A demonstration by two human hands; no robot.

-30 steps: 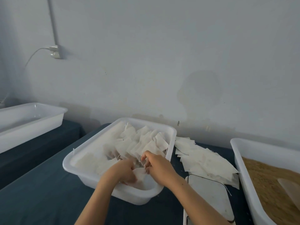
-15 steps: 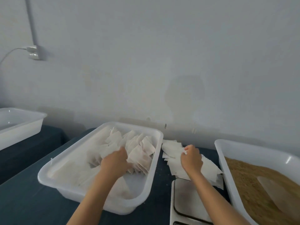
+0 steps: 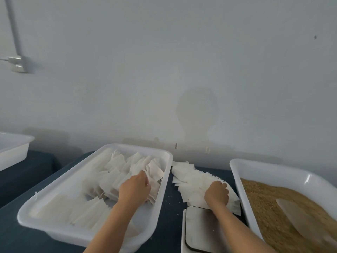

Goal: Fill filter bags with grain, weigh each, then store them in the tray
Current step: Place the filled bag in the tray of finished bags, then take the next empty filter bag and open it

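Observation:
A white tray (image 3: pixel 164 181) in the middle holds several filled filter bags (image 3: pixel 131 168) standing in rows. My left hand (image 3: pixel 135 189) rests among those bags, its fingertips on the right-hand ones. A loose pile of flat empty filter bags (image 3: pixel 189 181) lies on the dark cloth between the trays. My right hand (image 3: pixel 217 195) lies on the near end of that pile with curled fingers on the top bag. A white scale (image 3: pixel 198 229) sits just in front of it. At the right a white tub (image 3: pixel 259 168) holds brown grain (image 3: pixel 269 199) and a pale scoop (image 3: pixel 299 218).
A second white tray (image 3: pixel 12 148) stands at the far left on another dark-covered surface. A wall socket (image 3: pixel 17 63) and conduit are on the grey wall behind. Dark blue cloth (image 3: pixel 169 221) covers the table between tray and scale.
My right hand left the tray, crossed to the empty-bag pile and slid toward its near end. My left hand stayed among the filled bags. The view swung right.

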